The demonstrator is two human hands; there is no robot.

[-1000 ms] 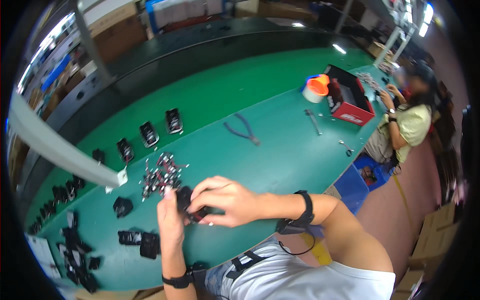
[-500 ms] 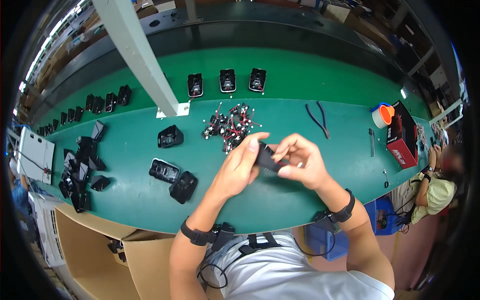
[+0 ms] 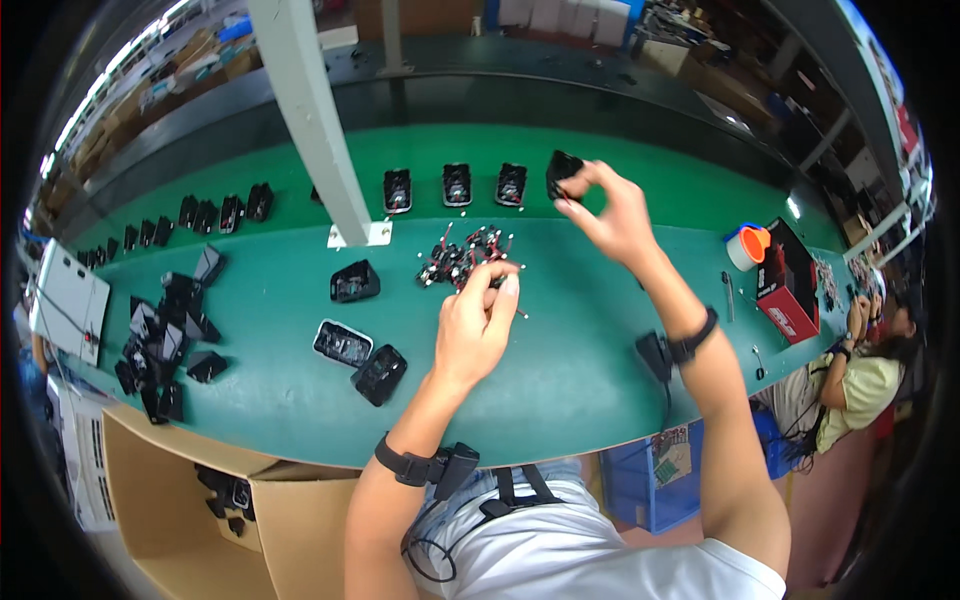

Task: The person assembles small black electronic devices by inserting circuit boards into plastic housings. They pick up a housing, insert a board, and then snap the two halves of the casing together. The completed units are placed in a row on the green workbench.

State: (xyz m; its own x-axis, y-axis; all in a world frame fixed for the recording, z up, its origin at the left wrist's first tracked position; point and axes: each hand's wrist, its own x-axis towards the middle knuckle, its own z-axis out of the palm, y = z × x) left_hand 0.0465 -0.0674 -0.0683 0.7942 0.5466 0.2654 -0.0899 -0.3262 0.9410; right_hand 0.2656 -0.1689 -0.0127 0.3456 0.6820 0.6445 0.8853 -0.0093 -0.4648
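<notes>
My right hand (image 3: pixel 618 218) reaches out over the far strip of the bench. It grips a black plastic housing (image 3: pixel 562 172) by its near side, to the right of a row of similar housings (image 3: pixel 511 184). My left hand (image 3: pixel 474 332) is at the near edge of a pile of small black parts with red wires (image 3: pixel 450 262). Its thumb and index finger are drawn together; whatever lies between them is too small to make out. Left of that hand lie an open housing with a pale rim (image 3: pixel 343 343), a black shell (image 3: pixel 379 375) and another black housing (image 3: pixel 354 281).
A grey post (image 3: pixel 318 130) rises from the green bench (image 3: pixel 560 380). Black shells (image 3: pixel 165 330) are heaped at left. At right are a red-black box (image 3: pixel 788 290), an orange-and-white cup (image 3: pixel 747 247) and a co-worker (image 3: pixel 850 375). A cardboard box (image 3: pixel 180 510) stands below the near edge.
My hands have parted. The right one has carried the black housing away to the far strip, while the left has come to the wired parts. The view has shifted slightly.
</notes>
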